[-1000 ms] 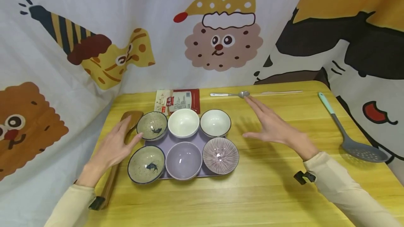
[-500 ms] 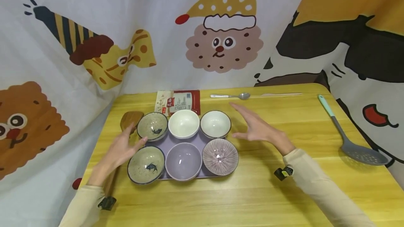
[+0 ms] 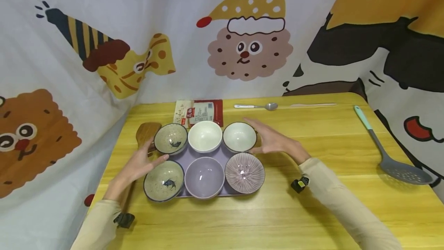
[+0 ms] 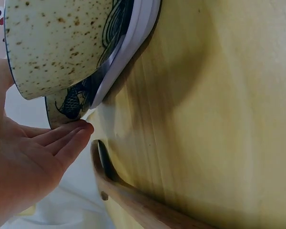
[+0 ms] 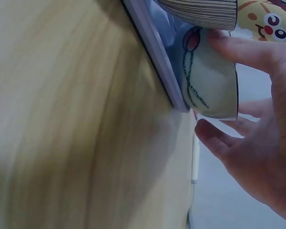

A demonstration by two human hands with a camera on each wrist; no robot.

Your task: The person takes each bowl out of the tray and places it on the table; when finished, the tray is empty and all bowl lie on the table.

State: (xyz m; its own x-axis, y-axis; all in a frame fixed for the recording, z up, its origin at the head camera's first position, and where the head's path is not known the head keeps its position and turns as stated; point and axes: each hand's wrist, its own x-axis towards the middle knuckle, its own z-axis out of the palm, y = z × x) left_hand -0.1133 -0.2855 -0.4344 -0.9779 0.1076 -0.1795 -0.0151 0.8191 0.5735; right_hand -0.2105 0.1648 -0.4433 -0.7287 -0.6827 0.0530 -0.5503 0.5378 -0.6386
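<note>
My left hand is beside the left pair of speckled bowls, its thumb over the gap between the back one and the front one. In the left wrist view its fingers lie close to the back bowl; I cannot tell if they touch. Around the right side of the dark-rimmed white bowl spreads my right hand. Its thumb looks to be against that bowl's wall, the other fingers apart from it. Between stand a plain white bowl, a purple bowl and a striped bowl.
The bowls stand on a lilac tray. A wooden spatula lies left, partly behind my left hand. Behind are a food packet, a spoon and a thin pale stick. A slotted turner lies far right.
My right hand has moved left from the open table up to the dark-rimmed white bowl. My left hand has shifted slightly right, closer to the speckled bowls. The bowls stay put.
</note>
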